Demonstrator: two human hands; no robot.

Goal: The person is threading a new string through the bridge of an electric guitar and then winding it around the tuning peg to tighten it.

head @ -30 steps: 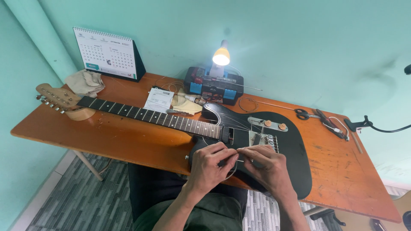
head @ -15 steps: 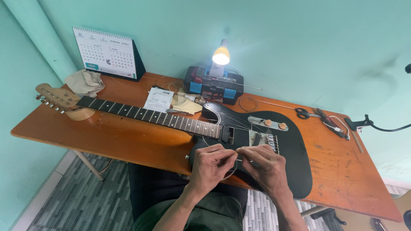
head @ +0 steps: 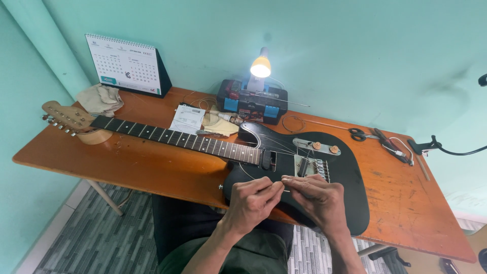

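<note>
Right now our hands, the left hand (head: 252,201) and the right hand (head: 318,198), are pinched together on a thin guitar string (head: 253,178) over the black guitar (head: 304,177) lying on the tabletop (head: 152,167). We judge the string light, springy and slippery, so it is best pinched near its end between thumb and forefinger.

A desk calendar (head: 127,65), lamp (head: 261,66), toolbox (head: 252,101) and scissors (head: 359,134) stand behind.
</note>
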